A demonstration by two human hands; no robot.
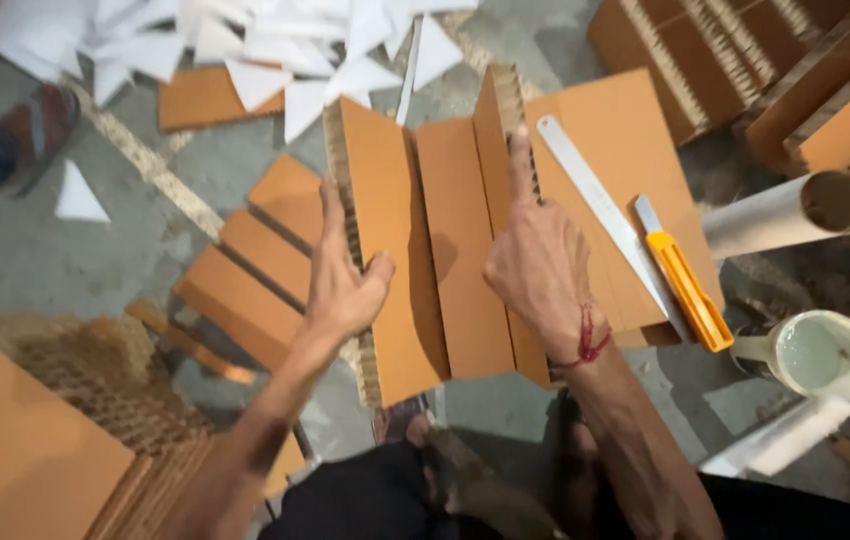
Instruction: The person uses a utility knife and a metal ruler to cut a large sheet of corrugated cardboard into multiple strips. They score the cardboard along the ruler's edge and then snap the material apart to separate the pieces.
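left hand (343, 275): grips the raised left flap of the honeycomb cardboard panel (460, 250), thumb on its inner face
right hand (537, 262): presses the raised right flap, forefinger pointing up along its edge
panel: on the floor, folded into a trough
beside it: steel ruler (600, 205), yellow utility knife (685, 285), glue cup (810, 352)

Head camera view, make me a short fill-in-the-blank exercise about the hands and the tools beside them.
1. The left hand grips the edge of a honeycomb ____ panel.
2. Beside the metal ruler lies a utility knife with a ____ handle.
3. The right hand wears a ____ thread at the wrist.
4. The white mug stands to the ____ of the knife.

Missing words: cardboard; yellow; red; right
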